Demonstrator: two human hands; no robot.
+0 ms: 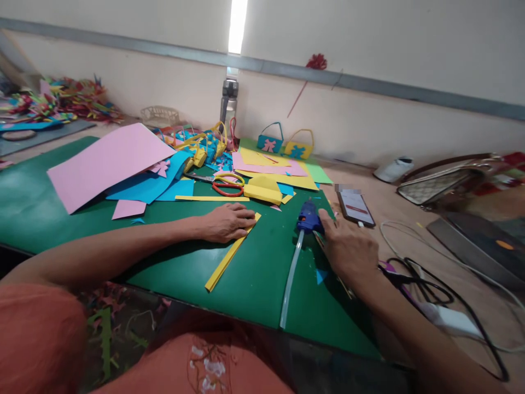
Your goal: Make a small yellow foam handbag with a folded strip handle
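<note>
Where left fingers (pixel 241 215) rest, one strip (pixel 227 261) (yellow) lies.

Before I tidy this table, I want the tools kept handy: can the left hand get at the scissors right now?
Probably yes: the scissors lie just beyond the left hand, with only a thin yellow strip between. The hand would likely have to leave the slanting yellow strip it rests on.

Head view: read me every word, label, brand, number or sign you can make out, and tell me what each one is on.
No text can be read in this view.
Phone screen: lines of what looks like text, too small and blurred to read.
Blue glue gun: no readable marking.
</note>
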